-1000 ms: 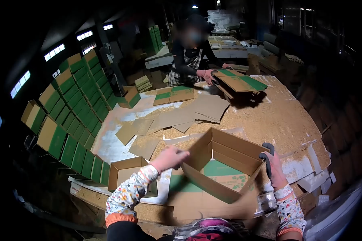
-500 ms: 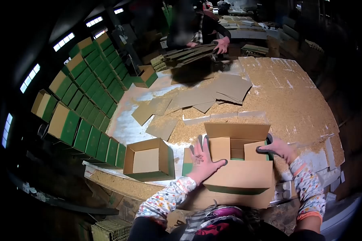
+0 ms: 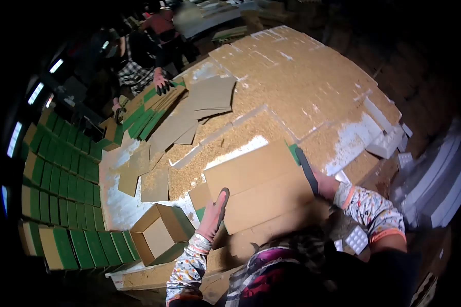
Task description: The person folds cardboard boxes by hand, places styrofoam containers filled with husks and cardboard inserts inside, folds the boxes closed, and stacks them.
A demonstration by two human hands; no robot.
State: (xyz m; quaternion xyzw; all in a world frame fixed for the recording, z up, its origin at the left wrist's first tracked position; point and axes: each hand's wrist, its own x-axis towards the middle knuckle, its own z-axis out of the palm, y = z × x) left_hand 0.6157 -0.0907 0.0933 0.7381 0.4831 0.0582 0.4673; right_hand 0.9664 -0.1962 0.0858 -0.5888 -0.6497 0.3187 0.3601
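In front of me is a cardboard box [image 3: 264, 187], brown on the face toward me with a line across it, and with a bit of green at its far right corner. My left hand [image 3: 214, 215], in a pink glove with dark fingertips, holds the left side. My right hand [image 3: 317, 179], gloved the same way, lies along the right side with fingers straight, partly hidden behind the edge. An open box [image 3: 161, 233] with brown inner walls stands to the left. Another piece of brown and green cardboard [image 3: 200, 197] shows behind my left hand.
Green and brown boxes [image 3: 61, 204] stand in rows along the left. Flat cardboard sheets [image 3: 205, 97] lie on the worn table [image 3: 312, 77]. Across it, a person's gloved hand [image 3: 161, 82] rests by a stack of green-edged cardboard [image 3: 151, 115]. White foam pieces [image 3: 386, 140] lie at right.
My view has swung to the right. The box's opening was showing with a flap upright; now a brown face covers it. The other person's cardboard stack has come down onto the table.
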